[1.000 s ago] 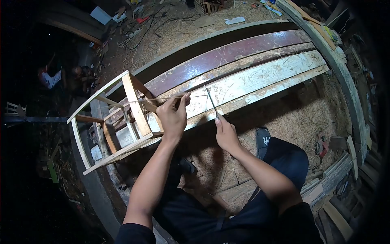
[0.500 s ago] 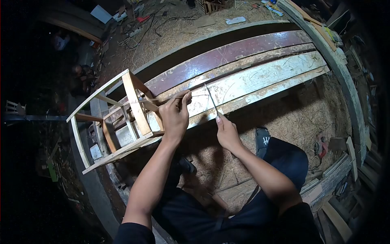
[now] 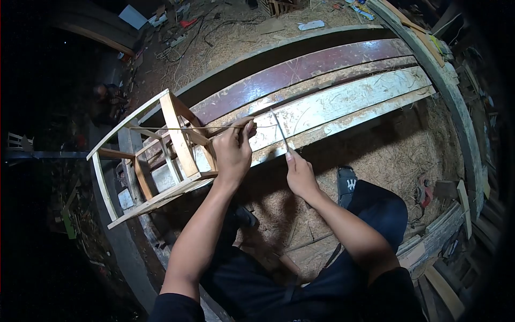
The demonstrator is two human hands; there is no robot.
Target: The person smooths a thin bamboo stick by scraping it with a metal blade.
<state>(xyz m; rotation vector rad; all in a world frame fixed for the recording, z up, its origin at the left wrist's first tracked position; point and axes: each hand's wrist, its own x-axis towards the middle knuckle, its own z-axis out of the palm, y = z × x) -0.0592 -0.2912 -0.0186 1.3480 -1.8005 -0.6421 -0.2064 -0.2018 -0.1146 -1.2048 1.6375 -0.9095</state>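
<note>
My left hand [image 3: 232,152] is closed on a thin strip [image 3: 185,128], which runs left past the wooden frame [image 3: 179,137] and out a little to the right of my fingers. My right hand [image 3: 301,174] grips the near end of a thin knife-like blade [image 3: 280,129] that points away from me over the pale plank. The strip's right end lies close to the blade; whether they touch I cannot tell. The open wooden frame, made of light slats, rests at the left end of the planks, just beside my left hand.
A pale plank [image 3: 343,102] and a dark red plank [image 3: 300,70] form a long bench strewn with shavings. A thick beam [image 3: 456,107] borders it on the right. A red tool [image 3: 425,194] lies on the floor, lower right. Another person [image 3: 107,99] crouches in the dark, upper left.
My left hand has shifted slightly right, and more of the strip shows across the wooden frame. The blade has barely moved. A second person at the far left has gone from view.
</note>
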